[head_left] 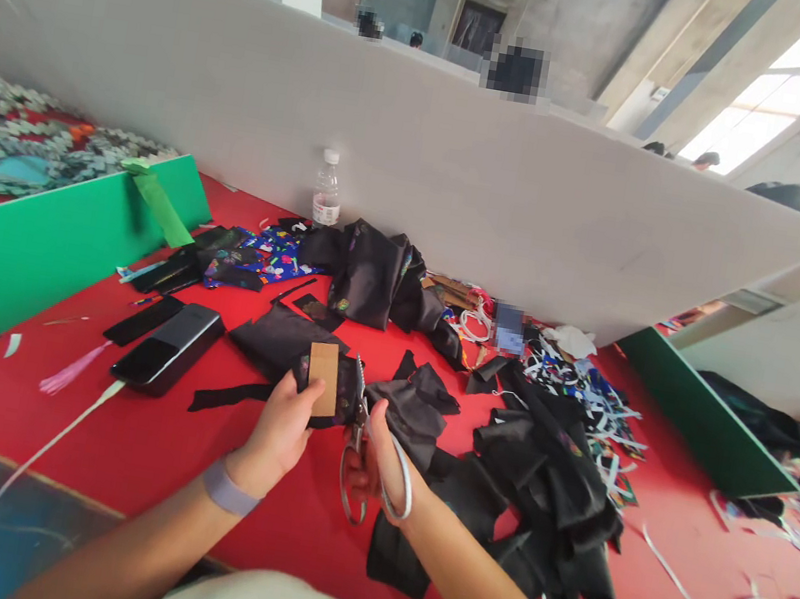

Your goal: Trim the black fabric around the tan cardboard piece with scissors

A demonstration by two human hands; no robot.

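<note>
My left hand [282, 428] pinches a small brown cardboard piece [324, 379] laid over black fabric [350, 385], thumb on top. In my right hand [376, 453] is a pair of scissors [361, 415], its blades pointing away from me along the right edge of that fabric. How far the blades are apart I cannot make out. Under and around both hands lie loose pieces of dark satin-like cloth [416, 414]. A larger heap of black cloth [539, 474] spreads to the right of the scissors.
A black phone [168, 349] with a white cable [53, 452] lies left. A plastic bottle [327, 192] stands against the grey partition [466, 168]. Green dividers [59, 246] border the red table [302, 537] on both sides. Fabric scraps [603, 403] pile up at back right.
</note>
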